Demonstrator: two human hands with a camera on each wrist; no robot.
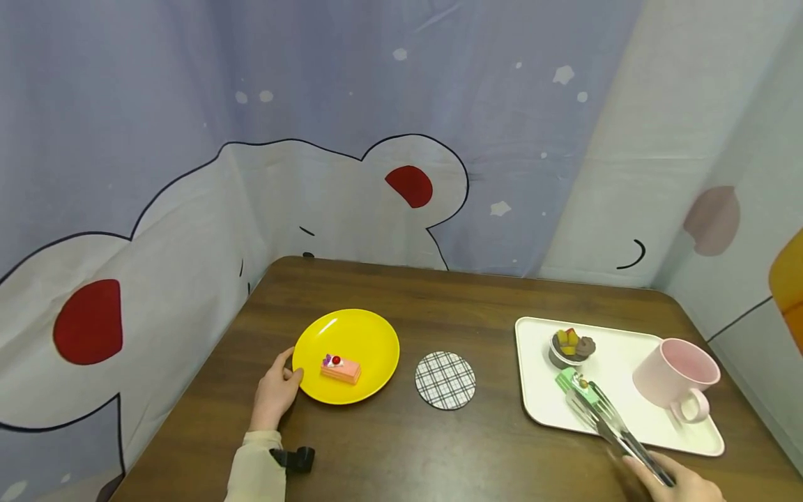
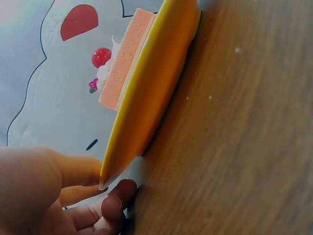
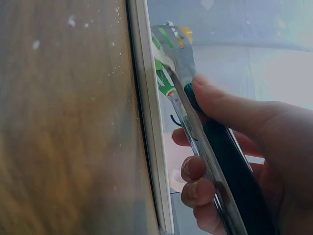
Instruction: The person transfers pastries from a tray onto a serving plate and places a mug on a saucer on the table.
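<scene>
My left hand (image 1: 277, 390) pinches the left rim of the yellow plate (image 1: 376, 341), its thumb on the rim and fingers under the edge in the left wrist view. A pink cake slice (image 1: 341, 370) topped with a red berry lies on the plate. My right hand (image 1: 680, 480) grips metal tongs (image 1: 633, 446), seen close up with dark handle parts (image 3: 230, 166) in the right wrist view. The tongs' ends are around the green cake (image 1: 578, 385) on the white tray (image 1: 536, 408); whether they squeeze it, I cannot tell.
On the tray, a dark cup dessert (image 1: 569, 348) with fruit stands behind the green cake, and a pink mug (image 1: 671, 376) stands at the right. A round checked coaster (image 1: 445, 381) lies between plate and tray. Printed curtains (image 1: 376, 84) rise behind the table.
</scene>
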